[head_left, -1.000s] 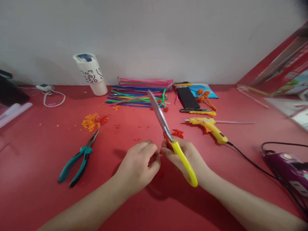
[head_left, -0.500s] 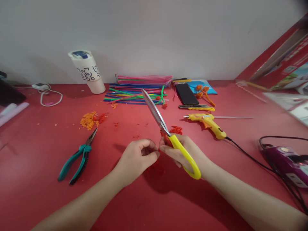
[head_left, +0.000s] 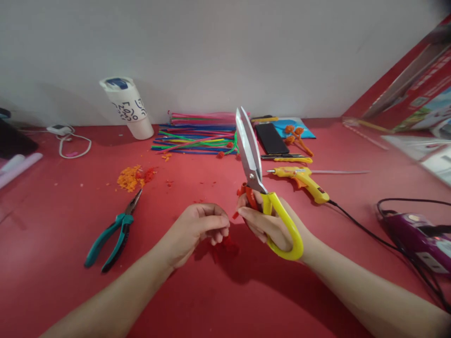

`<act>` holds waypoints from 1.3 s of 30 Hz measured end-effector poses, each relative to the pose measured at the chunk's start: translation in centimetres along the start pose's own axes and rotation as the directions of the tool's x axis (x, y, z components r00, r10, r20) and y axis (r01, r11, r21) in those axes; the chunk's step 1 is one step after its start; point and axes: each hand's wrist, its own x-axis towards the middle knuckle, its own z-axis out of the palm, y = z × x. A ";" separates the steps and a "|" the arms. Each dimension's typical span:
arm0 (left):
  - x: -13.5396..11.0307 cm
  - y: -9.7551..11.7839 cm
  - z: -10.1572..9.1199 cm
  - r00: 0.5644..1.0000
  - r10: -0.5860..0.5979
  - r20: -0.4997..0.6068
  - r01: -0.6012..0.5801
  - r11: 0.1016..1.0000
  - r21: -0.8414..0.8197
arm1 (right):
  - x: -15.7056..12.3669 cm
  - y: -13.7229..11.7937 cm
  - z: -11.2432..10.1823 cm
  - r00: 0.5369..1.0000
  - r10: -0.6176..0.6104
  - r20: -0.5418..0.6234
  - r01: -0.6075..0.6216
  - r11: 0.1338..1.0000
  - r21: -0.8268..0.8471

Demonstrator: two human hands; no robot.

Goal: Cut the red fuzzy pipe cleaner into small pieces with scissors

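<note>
My right hand point(head_left: 269, 225) has a pair of scissors point(head_left: 287, 223) hanging over it, yellow-handled, with slightly parted metal blades pointing up and away. Between that hand's thumb and fingers sticks out a curled red strip point(head_left: 242, 189). Left of it, my left hand point(head_left: 200, 227) is closed, thumb pressed to the fingertips; whatever it pinches is hidden or too small to name. The hands are a short gap apart. Just under the left fingertips lies a loose heap of red bits point(head_left: 227, 249), dim in shadow on the red table point(head_left: 197, 300).
Teal pliers point(head_left: 121, 225) lie left, near orange clippings point(head_left: 128, 178). Coloured pipe cleaners point(head_left: 197, 136) and a white tumbler point(head_left: 136, 112) are at the back. Rightward are a phone point(head_left: 271, 138), a utility knife point(head_left: 287, 158), a yellow glue gun point(head_left: 299, 176) with its cord, and a purple power strip point(head_left: 419, 234).
The scissors have swung more upright and rightward, and their blades show a wider gap. My hands have drawn slightly apart; the red strip at the right hand shows more.
</note>
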 end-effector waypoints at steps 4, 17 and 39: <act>0.1 0.4 -0.9 0.971 0.176 -0.165 -0.117 0.941 0.317 | 0.6 -0.2 -1.7 0.980 0.053 -0.191 -0.090 0.977 -0.191; 1.1 -0.1 -3.1 0.812 0.582 -0.033 -0.246 0.394 0.886 | 2.8 3.2 -5.2 0.917 -0.022 -0.399 -0.199 0.841 -0.503; -0.8 1.9 -2.3 0.984 0.136 0.116 -0.163 0.423 0.891 | 1.0 2.4 -2.0 0.973 -0.004 -0.233 -0.097 0.901 -0.423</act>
